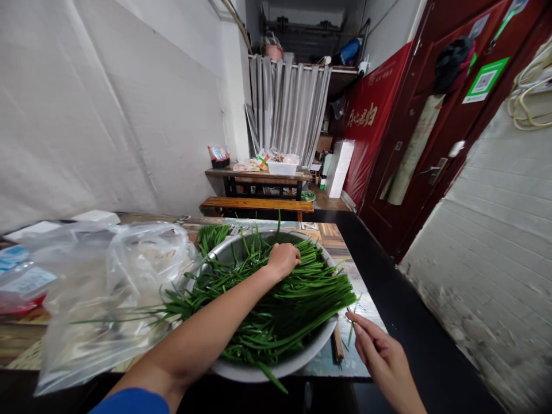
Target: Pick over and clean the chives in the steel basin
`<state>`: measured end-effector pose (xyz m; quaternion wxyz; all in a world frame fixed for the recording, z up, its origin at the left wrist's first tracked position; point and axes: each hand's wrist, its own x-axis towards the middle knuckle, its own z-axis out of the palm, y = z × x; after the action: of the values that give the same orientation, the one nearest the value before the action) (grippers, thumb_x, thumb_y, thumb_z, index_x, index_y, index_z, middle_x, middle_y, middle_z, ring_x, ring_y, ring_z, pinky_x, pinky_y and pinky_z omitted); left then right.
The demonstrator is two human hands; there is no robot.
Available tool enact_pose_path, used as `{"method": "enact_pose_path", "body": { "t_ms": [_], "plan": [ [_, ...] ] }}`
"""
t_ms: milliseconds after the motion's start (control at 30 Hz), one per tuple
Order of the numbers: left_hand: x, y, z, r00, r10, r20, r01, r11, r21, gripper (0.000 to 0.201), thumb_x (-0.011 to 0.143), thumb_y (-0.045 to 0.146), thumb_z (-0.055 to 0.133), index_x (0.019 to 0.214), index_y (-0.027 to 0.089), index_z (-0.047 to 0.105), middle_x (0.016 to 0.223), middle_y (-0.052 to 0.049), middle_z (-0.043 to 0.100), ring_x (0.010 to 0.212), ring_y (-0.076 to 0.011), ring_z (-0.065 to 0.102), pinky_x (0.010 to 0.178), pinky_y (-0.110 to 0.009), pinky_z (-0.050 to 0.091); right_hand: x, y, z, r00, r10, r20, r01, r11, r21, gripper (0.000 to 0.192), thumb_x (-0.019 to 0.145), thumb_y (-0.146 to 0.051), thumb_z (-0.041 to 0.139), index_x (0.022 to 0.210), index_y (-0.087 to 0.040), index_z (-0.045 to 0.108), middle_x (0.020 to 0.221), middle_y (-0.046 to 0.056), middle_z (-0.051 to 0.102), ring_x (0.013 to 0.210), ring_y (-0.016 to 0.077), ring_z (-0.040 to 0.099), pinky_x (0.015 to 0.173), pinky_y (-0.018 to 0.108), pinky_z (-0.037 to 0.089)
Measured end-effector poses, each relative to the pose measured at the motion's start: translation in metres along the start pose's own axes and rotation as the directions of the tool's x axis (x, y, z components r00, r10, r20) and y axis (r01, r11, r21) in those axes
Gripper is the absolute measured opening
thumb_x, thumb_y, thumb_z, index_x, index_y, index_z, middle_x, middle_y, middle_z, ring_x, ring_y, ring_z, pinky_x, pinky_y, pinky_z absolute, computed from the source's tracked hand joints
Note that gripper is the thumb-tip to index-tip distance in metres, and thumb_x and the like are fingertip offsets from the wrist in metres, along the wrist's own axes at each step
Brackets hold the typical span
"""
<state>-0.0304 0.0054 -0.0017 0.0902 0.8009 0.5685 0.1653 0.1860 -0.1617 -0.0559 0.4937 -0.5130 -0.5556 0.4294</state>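
Left hand (282, 260) clenched on garlic chives (276, 299) heaped in metal basin (276, 368), likely gathering bunch; right hand (379, 353) beside basin, fingers extended, seemingly pinching single stalk.

White wall (107, 103) left, red doors (435, 115) right, grey curtain (287, 103), wooden bench (256, 204).

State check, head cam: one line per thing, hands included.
left hand: closed on the green chives, reaching into the bowl
right hand: open, fingers extended, beside the bowl's rim
green chives: loose pile, tips hanging over the rim
metal bowl: upright on the table, full
plastic bag: crumpled, lying left of the bowl
red door: closed
grey curtain: drawn
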Motion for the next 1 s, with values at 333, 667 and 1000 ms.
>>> {"method": "enact_pose_path", "body": {
  "t_ms": [333, 667, 1000],
  "plan": [
    [0.000, 0.002, -0.009, 1.000, -0.005, 0.010, 0.008, 0.938, -0.347, 0.021, 0.072, 0.022, 0.050, 0.080, 0.012, 0.066, 0.073, -0.005, 0.066, 0.063, -0.0118, 0.057, 0.058, -0.021, 0.041, 0.001, -0.002, -0.001, 1.000, -0.003, 0.003, 0.003, 1.000, 0.001, 0.050, 0.079, -0.048, 0.052, 0.107, -0.007, 0.062, 0.048, -0.006, 0.031, 0.042, 0.0095, 0.029, 0.040, 0.022, 0.022],
    [-0.017, 0.044, -0.021, 0.975, 0.065, 0.214, 0.129, 0.620, -0.774, 0.033, 0.068, 0.031, 0.062, 0.089, 0.008, 0.069, 0.062, -0.003, 0.061, 0.052, -0.0078, 0.044, 0.051, -0.021, 0.033, 0.016, 0.001, -0.003, 0.996, -0.058, 0.067, 0.060, 0.998, -0.023, 0.049, 0.086, -0.043, 0.044, 0.115, -0.005, 0.055, 0.050, -0.007, 0.030, 0.043, 0.0099, 0.027, 0.042, 0.024, 0.018],
    [-0.018, 0.048, -0.023, 0.980, 0.050, 0.195, 0.144, 0.506, -0.850, 0.029, 0.072, 0.028, 0.059, 0.092, 0.007, 0.067, 0.063, -0.003, 0.062, 0.047, -0.0058, 0.043, 0.050, -0.020, 0.035, 0.015, -0.009, 0.001, 0.996, -0.070, 0.049, 0.071, 0.998, -0.004, 0.047, 0.085, -0.042, 0.046, 0.110, -0.004, 0.057, 0.049, -0.007, 0.030, 0.043, 0.0095, 0.026, 0.042, 0.023, 0.018]
  ]
}}
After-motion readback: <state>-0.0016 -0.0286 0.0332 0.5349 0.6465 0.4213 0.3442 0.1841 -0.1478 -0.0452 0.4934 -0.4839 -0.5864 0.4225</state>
